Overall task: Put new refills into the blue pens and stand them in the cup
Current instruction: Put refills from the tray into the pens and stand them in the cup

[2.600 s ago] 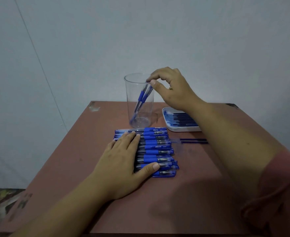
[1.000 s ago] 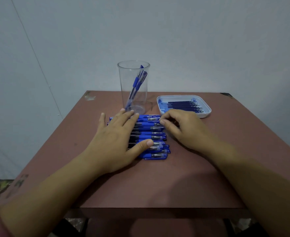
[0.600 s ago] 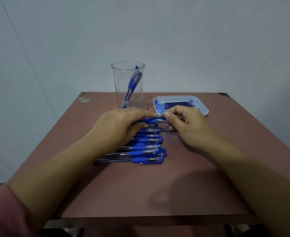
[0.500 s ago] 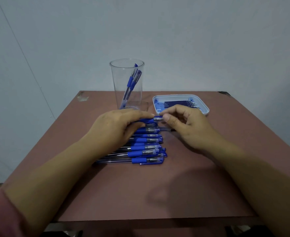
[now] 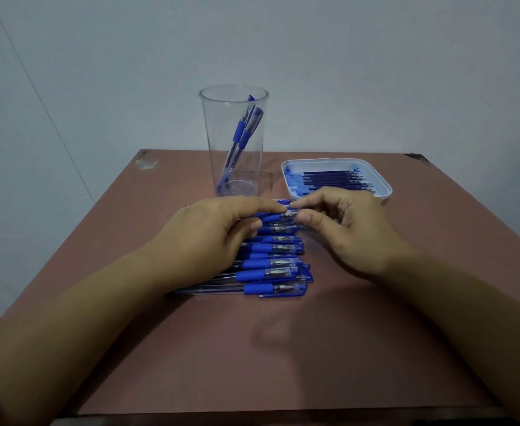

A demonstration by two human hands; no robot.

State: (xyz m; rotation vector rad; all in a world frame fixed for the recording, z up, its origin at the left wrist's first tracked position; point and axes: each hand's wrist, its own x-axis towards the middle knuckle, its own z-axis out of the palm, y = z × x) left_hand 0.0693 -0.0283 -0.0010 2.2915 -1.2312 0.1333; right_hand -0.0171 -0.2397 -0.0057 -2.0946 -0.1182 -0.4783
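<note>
Counter: a flat reddish-brown counter point(image 5: 283, 348) stands against a pale grey wall point(image 5: 344, 72).
Cup: a tall clear plastic cup point(image 5: 214, 142) stands upright near the far edge of the counter. Every place below is told from this cup.
Pens in the cup: 2 blue pens with clear bodies point(image 5: 244, 133) lean inside the cup. Their low ends sit at the bottom left and their top ends rest near the right side of the rim.
Row of pens: a row of clear pens with blue grips point(image 5: 271, 265) lies flat on the counter just in front of the cup. The pens lie side by side, with the blue grips nearer the right end. The hands cover some, so I cannot count them.
Held pen: 1 blue pen with a clear end point(image 5: 287, 214) is just in front of the cup, at the far end of the row, between the 2 hands. I cannot tell if it is lifted off the row.
Left hand: the left hand point(image 5: 212, 238) is in front of the cup, over the left part of the row. Its fingers point(image 5: 261, 206) and thumb are curled round the held pen's blue grip.
Right hand: the right hand point(image 5: 344, 232) is in front of the cup and a bit to the right. Its fingers point(image 5: 309, 200) and thumb pinch the clear end of the same pen.
Tray: a white plastic tray with round corners point(image 5: 386, 189) sits on the counter to the right of the cup, near it but not touching.
Refills: thin dark blue refills point(image 5: 329, 178) lie side by side in the tray, to the right of the cup.
</note>
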